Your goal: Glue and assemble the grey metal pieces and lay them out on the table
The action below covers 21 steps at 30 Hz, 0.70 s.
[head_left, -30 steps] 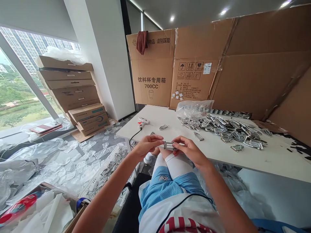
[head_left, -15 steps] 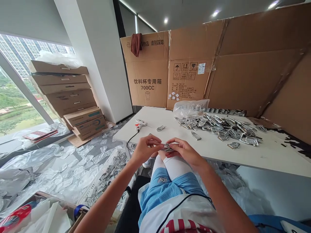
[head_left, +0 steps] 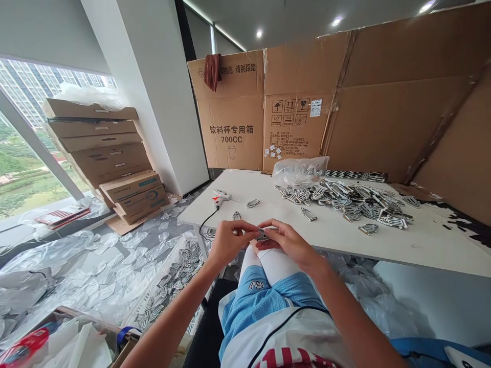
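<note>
Above my lap at the table's front edge, both hands pinch one small grey-and-white, pointed cut-out piece (head_left: 263,235). My left hand (head_left: 232,240) holds its left side between thumb and fingertips. The right side is gripped by my right hand (head_left: 286,239), whose fingers cover much of the piece. Just beyond my left hand lies a similar piece (head_left: 237,215), with another piece (head_left: 253,203) farther back. A single piece (head_left: 309,214) rests on the table beyond my right hand, in front of a big heap of the same pieces (head_left: 345,199).
On the white table (head_left: 402,253) sits a white-and-red glue gun (head_left: 221,197) with a black cord. A clear plastic bag (head_left: 299,171) lies beside the heap. Cardboard panels (head_left: 299,102) stand behind. At lower left, a bin of pieces (head_left: 172,281) stands near scattered plastic wrappers (head_left: 95,271).
My left fingers have shifted slightly on the piece, and my hands are a little closer together. The piece beyond my left hand now shows more fully. The view has moved slightly.
</note>
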{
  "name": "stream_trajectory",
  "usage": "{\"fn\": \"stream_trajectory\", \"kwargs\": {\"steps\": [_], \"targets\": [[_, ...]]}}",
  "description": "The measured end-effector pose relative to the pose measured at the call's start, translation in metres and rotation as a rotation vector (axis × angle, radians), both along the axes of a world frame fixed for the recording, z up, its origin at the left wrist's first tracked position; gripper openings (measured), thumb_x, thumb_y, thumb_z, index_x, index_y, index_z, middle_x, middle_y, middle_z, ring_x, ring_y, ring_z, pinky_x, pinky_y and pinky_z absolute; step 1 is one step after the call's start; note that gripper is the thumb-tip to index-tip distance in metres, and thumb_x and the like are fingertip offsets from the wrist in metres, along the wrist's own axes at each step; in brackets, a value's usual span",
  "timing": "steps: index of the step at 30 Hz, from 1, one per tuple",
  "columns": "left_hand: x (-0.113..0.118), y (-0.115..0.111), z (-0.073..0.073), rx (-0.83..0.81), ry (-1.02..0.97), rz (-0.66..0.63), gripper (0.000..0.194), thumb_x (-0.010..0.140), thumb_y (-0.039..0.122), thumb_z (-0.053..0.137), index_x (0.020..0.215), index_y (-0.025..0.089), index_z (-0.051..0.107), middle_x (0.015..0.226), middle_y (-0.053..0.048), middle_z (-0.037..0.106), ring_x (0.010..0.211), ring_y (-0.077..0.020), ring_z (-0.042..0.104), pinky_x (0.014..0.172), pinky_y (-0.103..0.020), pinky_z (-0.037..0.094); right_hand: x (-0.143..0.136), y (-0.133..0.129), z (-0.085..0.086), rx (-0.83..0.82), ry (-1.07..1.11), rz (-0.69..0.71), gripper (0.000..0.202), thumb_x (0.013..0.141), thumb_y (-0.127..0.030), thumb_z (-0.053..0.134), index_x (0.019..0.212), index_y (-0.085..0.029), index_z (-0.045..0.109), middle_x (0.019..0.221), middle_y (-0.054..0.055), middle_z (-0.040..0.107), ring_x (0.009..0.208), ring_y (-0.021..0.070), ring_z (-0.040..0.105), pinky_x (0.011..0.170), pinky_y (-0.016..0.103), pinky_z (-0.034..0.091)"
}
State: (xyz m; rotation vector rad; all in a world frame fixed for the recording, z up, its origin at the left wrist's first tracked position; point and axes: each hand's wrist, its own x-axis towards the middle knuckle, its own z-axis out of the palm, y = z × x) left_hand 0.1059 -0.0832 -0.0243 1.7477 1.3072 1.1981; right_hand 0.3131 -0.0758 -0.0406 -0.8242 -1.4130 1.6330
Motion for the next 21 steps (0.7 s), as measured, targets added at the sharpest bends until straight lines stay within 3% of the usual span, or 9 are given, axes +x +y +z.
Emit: {"fn": "stream_trajectory", "kwargs": {"steps": [6, 13, 18, 21], "targets": [[0.003, -0.002, 0.001, 0.002, 0.028, 0.029, 0.015, 0.082, 0.037, 0.084, 0.085, 0.022, 0.087, 0.060, -0.002, 0.067, 0.055, -0.0139, 0.044, 0.055, -0.029, 0.030, -0.005, -0.003, 0.002, 0.025, 0.019, -0.007, 0.049, 0.089, -0.062, 0.077, 0.118, -0.022, 0.069, 0.101, 0.006, 0.081, 0.094, 0.0243, 0.081, 0.099, 0.045, 0.062], [0.004, -0.008, 0.009, 0.077, 0.054, 0.086, 0.007, 0.081, 0.030, 0.083, 0.079, 0.023, 0.084, 0.070, -0.002, 0.073, 0.056, -0.0136, 0.042, 0.057, -0.029, 0.032, -0.013, -0.009, 0.004, 0.044, 0.070, -0.023, 0.055, 0.086, -0.064, 0.079, 0.121, -0.023, 0.069, 0.103, 0.007, 0.081, 0.102, 0.0264, 0.080, 0.105, 0.047, 0.058], [0.002, -0.010, 0.013, 0.123, 0.085, 0.133, 0.007, 0.082, 0.029, 0.082, 0.078, 0.024, 0.082, 0.060, 0.000, 0.064, 0.055, -0.0139, 0.041, 0.059, -0.029, 0.032, -0.018, -0.011, 0.006, 0.094, 0.080, -0.038, 0.053, 0.089, -0.064, 0.077, 0.123, -0.024, 0.067, 0.103, 0.006, 0.081, 0.100, 0.0249, 0.080, 0.109, 0.049, 0.055], [0.000, -0.009, 0.014, 0.158, 0.056, 0.141, 0.007, 0.079, 0.030, 0.085, 0.079, 0.024, 0.081, 0.068, 0.000, 0.065, 0.058, -0.0139, 0.043, 0.059, -0.029, 0.034, -0.019, -0.010, 0.005, 0.094, 0.093, -0.030, 0.051, 0.091, -0.063, 0.077, 0.123, -0.025, 0.066, 0.104, 0.006, 0.081, 0.101, 0.0256, 0.079, 0.110, 0.050, 0.054]]}}
